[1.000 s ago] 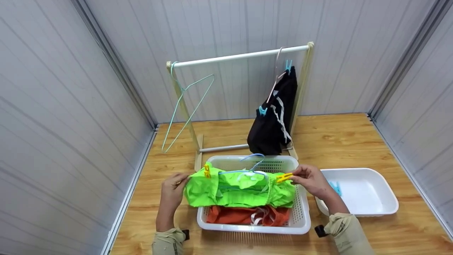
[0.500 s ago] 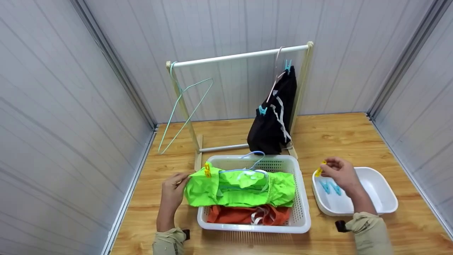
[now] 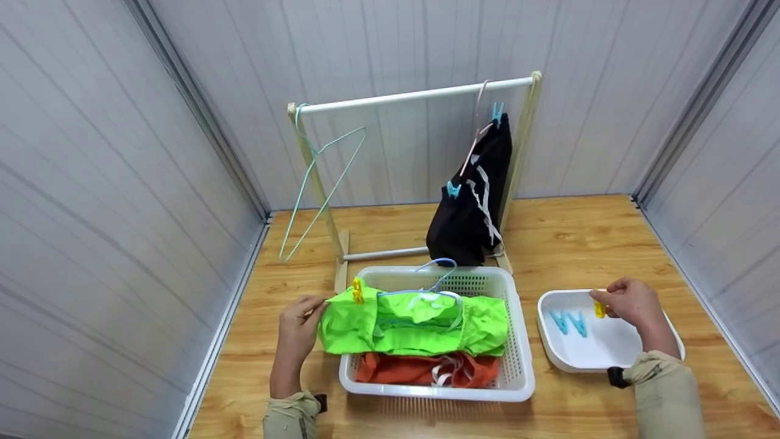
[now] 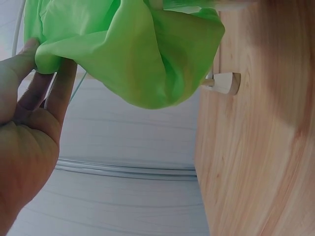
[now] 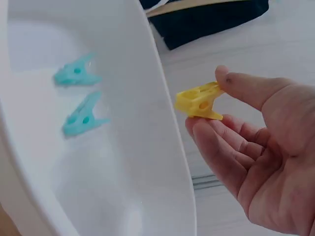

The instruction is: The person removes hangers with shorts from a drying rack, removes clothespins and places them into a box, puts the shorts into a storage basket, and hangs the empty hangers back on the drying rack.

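Bright green shorts-like cloth point(image 3: 420, 332) lies across the white basket, with a blue hanger point(image 3: 440, 280) along its top edge. My left hand point(image 3: 298, 323) pinches the cloth's upper left corner; the left wrist view shows thumb and fingers on the green fabric point(image 4: 133, 54). A yellow clothespin point(image 3: 357, 291) grips the cloth near that corner. My right hand point(image 3: 634, 305) is over the white tub and pinches another yellow clothespin point(image 5: 201, 101) between thumb and fingers. Two light blue clothespins point(image 5: 78, 71) lie on the tub's floor.
The white basket point(image 3: 524, 366) also holds orange cloth point(image 3: 402, 371). Behind it stands a rack with a white bar point(image 3: 414, 96), carrying a green hanger point(image 3: 323, 195) and a black garment point(image 3: 469, 225) clipped with blue clothespins. The white tub point(image 3: 551, 356) stands at the right.
My right hand has moved right from the cloth's right end to over the tub, taking the yellow clothespin off the cloth. My left hand keeps its hold on the corner.
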`<state>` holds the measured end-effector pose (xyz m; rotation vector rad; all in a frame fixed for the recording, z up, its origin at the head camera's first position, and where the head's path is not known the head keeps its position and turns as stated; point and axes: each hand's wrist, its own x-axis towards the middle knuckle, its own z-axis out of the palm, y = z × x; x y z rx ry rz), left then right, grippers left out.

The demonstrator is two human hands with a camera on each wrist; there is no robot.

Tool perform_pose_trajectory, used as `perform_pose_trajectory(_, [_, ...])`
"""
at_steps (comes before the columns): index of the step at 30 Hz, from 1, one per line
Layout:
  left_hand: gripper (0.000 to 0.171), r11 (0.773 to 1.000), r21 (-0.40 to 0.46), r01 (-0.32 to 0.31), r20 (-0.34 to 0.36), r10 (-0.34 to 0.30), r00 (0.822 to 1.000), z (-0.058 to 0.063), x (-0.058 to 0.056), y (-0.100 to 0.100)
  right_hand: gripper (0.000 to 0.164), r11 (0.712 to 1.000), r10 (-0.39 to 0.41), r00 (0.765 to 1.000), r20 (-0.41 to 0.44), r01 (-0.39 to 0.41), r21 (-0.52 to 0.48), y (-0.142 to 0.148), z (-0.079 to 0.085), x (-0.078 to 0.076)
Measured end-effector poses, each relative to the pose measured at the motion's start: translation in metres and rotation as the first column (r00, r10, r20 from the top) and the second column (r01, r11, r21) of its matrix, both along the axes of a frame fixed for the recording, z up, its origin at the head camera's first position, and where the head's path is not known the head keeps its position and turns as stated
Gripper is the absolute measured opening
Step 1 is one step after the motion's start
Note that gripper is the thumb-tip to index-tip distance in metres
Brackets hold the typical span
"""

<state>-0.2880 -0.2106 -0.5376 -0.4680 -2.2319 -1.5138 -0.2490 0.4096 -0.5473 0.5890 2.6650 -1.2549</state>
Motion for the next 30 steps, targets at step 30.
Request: perform_pose_trajectory(30, [0.015, 1.000, -0.021, -0.018, -0.047, 0.017, 0.999, 0.032, 0.018, 0.009, 0.043, 1.000, -0.001, 0.996, 0.091, 0.000, 0.009, 0.009, -0.018, -0.014])
